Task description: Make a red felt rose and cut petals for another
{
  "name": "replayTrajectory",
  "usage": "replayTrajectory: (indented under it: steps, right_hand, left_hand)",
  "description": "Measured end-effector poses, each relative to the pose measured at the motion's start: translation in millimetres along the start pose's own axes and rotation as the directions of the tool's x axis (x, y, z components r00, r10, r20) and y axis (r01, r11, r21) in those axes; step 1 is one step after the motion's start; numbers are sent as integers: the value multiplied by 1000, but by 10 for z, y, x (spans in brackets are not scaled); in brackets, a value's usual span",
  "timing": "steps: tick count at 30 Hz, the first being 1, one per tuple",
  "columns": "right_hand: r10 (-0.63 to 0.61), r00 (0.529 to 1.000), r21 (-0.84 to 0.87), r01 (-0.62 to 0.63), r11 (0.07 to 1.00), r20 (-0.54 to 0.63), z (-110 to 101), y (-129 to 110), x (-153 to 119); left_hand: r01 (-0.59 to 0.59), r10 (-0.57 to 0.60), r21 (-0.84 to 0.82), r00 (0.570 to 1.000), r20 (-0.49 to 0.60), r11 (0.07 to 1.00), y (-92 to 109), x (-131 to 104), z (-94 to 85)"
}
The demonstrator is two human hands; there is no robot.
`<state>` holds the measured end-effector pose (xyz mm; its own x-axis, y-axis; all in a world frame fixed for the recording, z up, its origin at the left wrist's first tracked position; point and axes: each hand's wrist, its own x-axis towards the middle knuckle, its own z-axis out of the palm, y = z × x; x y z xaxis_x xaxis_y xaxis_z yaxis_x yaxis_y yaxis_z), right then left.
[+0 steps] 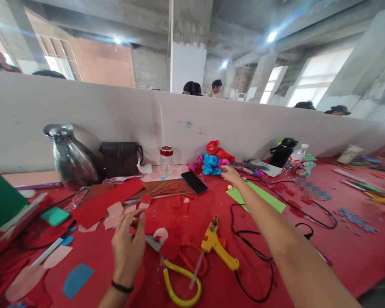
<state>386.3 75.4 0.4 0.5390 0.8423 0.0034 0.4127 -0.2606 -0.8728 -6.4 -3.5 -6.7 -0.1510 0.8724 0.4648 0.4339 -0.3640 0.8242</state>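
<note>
Just right of the frame's centre, the right hand [231, 176] touches the flowers [212, 161], its grip unclear, while at lower left the left hand [128, 246] curls near pink scraps [115, 209], any pinch impossible to tell, beside the scissors [154, 244].

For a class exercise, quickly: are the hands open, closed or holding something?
Left hand: fingers partly curled; any hold cannot be told.
Right hand: at a magenta paper flower; grip cannot be told.
</note>
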Motion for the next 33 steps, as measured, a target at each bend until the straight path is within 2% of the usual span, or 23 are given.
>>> replayTrajectory:
  steps: [6, 12, 17, 22, 24, 27, 29, 31, 33]
  right_hand:
    - [61, 997, -76, -57, 995, 45, 16, 81, -189]
    - [40, 995, -165, -24, 986, 93, 44, 5, -390]
    - [-83, 991, -202, 103, 974, 102, 50, -112, -685]
    - [-254, 959, -173, 274, 946, 128, 97, -229, -1165]
    - [-299, 946, -151, 316, 937, 126, 104, -267, -1347]
    - [-347, 935, -82, 353, 932, 75, 107, -336, -1567]
    - [-381, 925, 36, 381, 924, -15, 138, -406, -1693]
    - [-388, 916, 156, 399, 903, -98, 222, -495, -1820]
    - [-404, 909, 221, 417, 882, -104, 361, -585, -1956]
  left_hand:
    - [-44, 44, 30, 999, 11, 999, -100, 8, 52]
    - [-108, 108, -10, 994, 3, 994, -274, 42, 120]
    - [-146, 146, -30, 989, -6, 989, -269, 42, 127]
    - [-22, 19, 40, 998, 64, 999, -214, 27, 78]
    - [-19, 18, 21, 999, 49, 1000, -205, 30, 66]
    - [-73, 73, -32, 997, -15, 997, -206, 38, 62]
    - [-150, 149, -42, 988, -31, 988, -200, 31, 60]
    - [-260, 260, -27, 966, -7, 965, -182, 5, 59]
    - [-372, 372, -13, 927, 39, 928, -159, -36, 64]
